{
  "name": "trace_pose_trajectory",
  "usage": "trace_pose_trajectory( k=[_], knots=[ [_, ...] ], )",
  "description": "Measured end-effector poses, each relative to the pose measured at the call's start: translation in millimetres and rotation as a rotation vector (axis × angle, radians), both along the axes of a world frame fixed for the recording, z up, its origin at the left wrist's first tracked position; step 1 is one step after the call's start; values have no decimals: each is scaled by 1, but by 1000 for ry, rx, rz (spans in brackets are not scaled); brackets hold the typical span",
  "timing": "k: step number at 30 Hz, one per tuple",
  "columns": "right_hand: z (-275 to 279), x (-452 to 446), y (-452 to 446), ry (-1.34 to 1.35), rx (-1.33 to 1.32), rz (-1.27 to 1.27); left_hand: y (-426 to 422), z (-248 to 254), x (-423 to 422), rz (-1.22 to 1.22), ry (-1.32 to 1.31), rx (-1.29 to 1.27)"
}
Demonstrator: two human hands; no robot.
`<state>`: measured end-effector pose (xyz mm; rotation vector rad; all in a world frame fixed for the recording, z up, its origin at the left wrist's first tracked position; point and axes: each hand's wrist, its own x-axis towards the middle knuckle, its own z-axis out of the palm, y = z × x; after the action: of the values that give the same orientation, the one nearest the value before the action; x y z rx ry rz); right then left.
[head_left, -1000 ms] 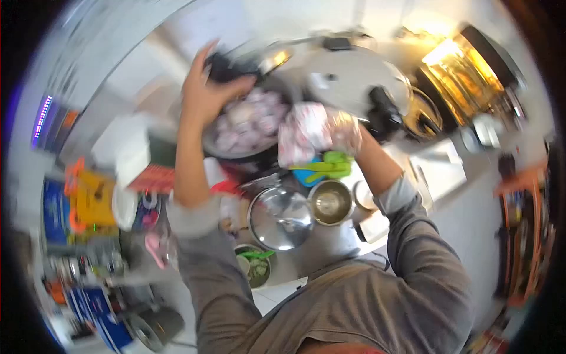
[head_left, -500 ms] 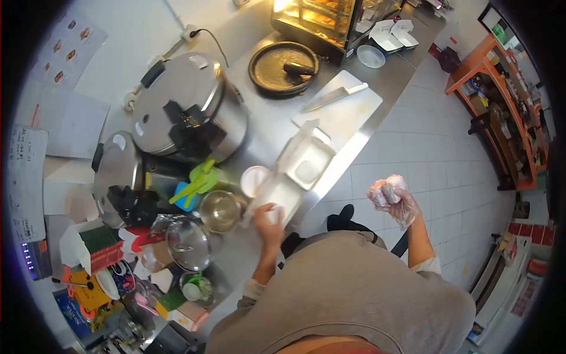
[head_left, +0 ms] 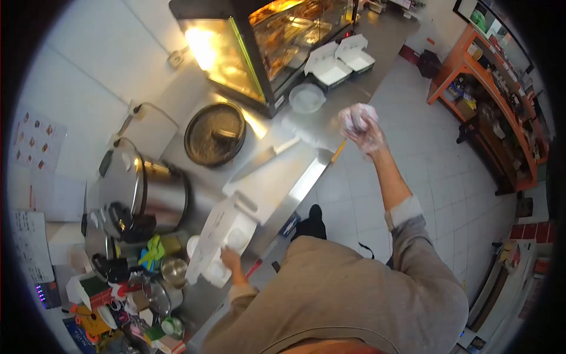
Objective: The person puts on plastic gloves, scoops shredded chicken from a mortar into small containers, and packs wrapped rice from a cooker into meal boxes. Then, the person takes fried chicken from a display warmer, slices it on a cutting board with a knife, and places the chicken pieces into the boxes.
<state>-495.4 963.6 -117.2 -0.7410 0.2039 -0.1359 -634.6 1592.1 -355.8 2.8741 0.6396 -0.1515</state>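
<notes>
My left hand (head_left: 232,261) is at an open white takeaway box (head_left: 207,246) near the counter's front edge; its fingers are bent over the box's side, too small to make out fully. White round items lie inside the box. Out over the floor, my right hand (head_left: 369,134), in a clear plastic glove, is closed around a pink-and-white wrapped bundle (head_left: 358,117). A white cutting board (head_left: 277,177) with a knife (head_left: 265,160) on it lies beyond the box.
A dark stone mortar (head_left: 214,134) and a plastic lid (head_left: 307,98) stand farther back, near a lit food warmer (head_left: 268,53) and open boxes (head_left: 339,62). Large pots (head_left: 159,192) and a metal bowl (head_left: 174,272) are at left. Orange shelves (head_left: 489,100) stand at right.
My right hand has left the pot area and swung far right with the bundle. My left hand has come down to the white box. The view has turned right, toward the food warmer.
</notes>
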Motion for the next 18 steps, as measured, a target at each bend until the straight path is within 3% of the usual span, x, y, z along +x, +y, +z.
trace_pose_trajectory(
  k=[1, 2, 4, 5, 7, 9, 13, 14, 17, 18],
  knots=[
    [0, 40, -20, 70, 26, -33, 12, -17, -5, -155, 15, 167],
    [2, 83, -37, 138, 53, -67, 22, -30, -12, -177, -140, 212],
    [-12, 166, -80, 205, 59, -63, 37, -32, -22, -186, -178, 284],
    [-35, 211, -104, 205, 37, -25, 28, -14, -26, -294, -338, 453],
    [-58, 273, -132, 228, 0, -2, -25, 73, -4, 142, -259, -214],
    [-78, 314, -142, 276, -26, -32, -87, 142, 21, 224, -262, -235],
    [-143, 379, -167, 469, 131, 164, -165, 176, 68, 244, -437, -144],
    [-183, 391, -178, 465, 185, 238, -206, 207, 90, 225, -430, -60],
    [-165, 386, -174, 709, 184, 130, -255, 223, 122, 330, -230, -57],
    [-161, 390, -174, 794, 127, 103, -274, 228, 134, 310, -276, -63]
  ],
)
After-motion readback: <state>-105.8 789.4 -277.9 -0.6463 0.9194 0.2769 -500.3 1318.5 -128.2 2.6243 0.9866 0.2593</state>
